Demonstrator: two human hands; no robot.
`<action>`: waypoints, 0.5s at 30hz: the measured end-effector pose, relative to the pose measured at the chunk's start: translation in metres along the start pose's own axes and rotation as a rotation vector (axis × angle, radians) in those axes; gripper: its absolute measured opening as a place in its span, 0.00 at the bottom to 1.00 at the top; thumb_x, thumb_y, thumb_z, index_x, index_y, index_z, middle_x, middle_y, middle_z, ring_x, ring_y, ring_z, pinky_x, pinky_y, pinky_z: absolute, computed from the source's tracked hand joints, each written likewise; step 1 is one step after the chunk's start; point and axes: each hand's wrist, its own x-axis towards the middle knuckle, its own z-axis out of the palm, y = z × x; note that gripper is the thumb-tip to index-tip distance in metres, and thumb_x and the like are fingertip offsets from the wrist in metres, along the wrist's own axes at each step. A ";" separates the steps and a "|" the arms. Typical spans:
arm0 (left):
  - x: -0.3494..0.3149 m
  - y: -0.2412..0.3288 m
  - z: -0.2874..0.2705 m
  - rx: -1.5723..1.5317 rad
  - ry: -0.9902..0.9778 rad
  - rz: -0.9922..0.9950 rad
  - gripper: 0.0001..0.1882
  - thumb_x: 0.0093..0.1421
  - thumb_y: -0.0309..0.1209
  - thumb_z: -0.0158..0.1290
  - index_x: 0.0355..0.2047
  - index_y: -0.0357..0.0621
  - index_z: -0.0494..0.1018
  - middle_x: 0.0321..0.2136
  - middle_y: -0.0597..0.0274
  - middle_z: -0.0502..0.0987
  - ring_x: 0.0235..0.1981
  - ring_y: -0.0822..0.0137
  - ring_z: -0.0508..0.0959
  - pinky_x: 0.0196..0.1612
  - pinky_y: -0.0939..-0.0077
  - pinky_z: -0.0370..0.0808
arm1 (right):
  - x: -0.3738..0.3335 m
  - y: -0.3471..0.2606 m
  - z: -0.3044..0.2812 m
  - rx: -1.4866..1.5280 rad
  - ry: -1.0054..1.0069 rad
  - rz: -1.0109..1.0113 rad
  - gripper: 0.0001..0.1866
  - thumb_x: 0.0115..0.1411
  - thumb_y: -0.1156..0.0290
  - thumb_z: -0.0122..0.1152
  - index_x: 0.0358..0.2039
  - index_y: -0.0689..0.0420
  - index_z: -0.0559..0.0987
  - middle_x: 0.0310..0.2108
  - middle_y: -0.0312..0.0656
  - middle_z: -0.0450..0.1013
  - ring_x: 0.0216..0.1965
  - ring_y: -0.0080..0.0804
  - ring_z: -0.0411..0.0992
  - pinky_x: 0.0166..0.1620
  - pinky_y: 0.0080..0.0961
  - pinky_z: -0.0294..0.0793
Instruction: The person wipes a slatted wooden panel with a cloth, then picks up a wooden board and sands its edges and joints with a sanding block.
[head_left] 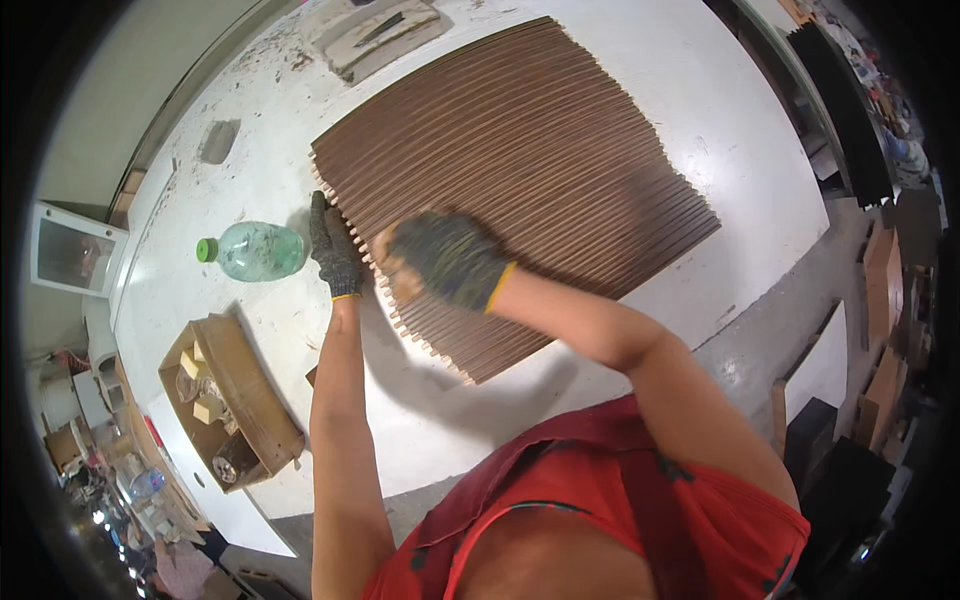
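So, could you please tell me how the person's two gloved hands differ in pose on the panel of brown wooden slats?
The left hand lies flat with fingers straight along the near edge of the panel of brown wooden slats, while the right hand is curled on top of the slats. The left hand holds nothing; the right seems to press a small tan block. Both wear dark knit gloves with yellow cuffs.
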 end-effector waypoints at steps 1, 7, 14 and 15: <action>-0.007 -0.001 -0.003 -0.067 -0.013 0.015 0.26 0.73 0.37 0.43 0.68 0.40 0.59 0.60 0.54 0.69 0.58 0.62 0.70 0.63 0.68 0.66 | -0.009 0.019 -0.011 0.140 0.003 0.040 0.22 0.47 0.58 0.65 0.44 0.48 0.81 0.39 0.48 0.80 0.42 0.45 0.79 0.49 0.38 0.77; -0.046 -0.001 -0.013 -0.316 -0.067 -0.015 0.27 0.71 0.31 0.46 0.67 0.34 0.57 0.63 0.51 0.65 0.62 0.61 0.66 0.66 0.67 0.63 | -0.036 0.199 -0.133 -0.246 0.257 0.736 0.15 0.60 0.60 0.60 0.38 0.59 0.79 0.35 0.52 0.78 0.35 0.45 0.79 0.41 0.39 0.78; -0.043 -0.001 -0.014 -0.045 -0.125 0.081 0.25 0.72 0.31 0.45 0.67 0.37 0.60 0.61 0.52 0.68 0.61 0.62 0.69 0.63 0.67 0.67 | -0.006 0.084 -0.031 -0.050 0.328 0.238 0.16 0.51 0.62 0.69 0.40 0.50 0.81 0.39 0.44 0.79 0.43 0.42 0.78 0.48 0.35 0.76; -0.042 -0.002 -0.013 -0.104 -0.127 0.039 0.25 0.72 0.31 0.46 0.67 0.38 0.60 0.61 0.52 0.68 0.61 0.61 0.68 0.64 0.67 0.66 | 0.004 0.044 -0.006 0.008 0.241 0.200 0.18 0.49 0.59 0.70 0.41 0.47 0.81 0.40 0.46 0.79 0.44 0.43 0.78 0.50 0.32 0.74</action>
